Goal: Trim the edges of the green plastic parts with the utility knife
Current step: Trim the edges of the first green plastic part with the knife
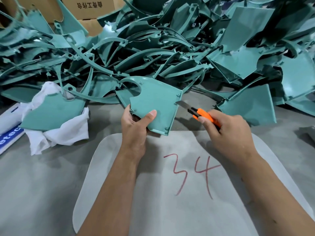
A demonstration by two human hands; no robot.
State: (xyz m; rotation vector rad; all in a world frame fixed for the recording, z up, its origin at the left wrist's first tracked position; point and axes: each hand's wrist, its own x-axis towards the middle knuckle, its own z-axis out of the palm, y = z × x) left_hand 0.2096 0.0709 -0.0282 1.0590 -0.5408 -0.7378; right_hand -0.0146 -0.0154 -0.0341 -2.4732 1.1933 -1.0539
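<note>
A large heap of green plastic parts [170, 48] covers the rear of the grey table [42, 184]. One green panel [153, 103] is held clear of the heap, above a pale mat [153, 201], the left hand [136, 123] gripping its lower left corner, thumb on its face. The right hand [228, 128] is closed round an orange utility knife [202, 116]. The blade points up-left and meets the panel's right edge, which runs up and away from the person; judged, the stroke follows that edge.

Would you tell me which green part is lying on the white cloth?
The flat fan-shaped green part at the left, resting on the white cloth; the others sit in the pile or a hand.
</note>
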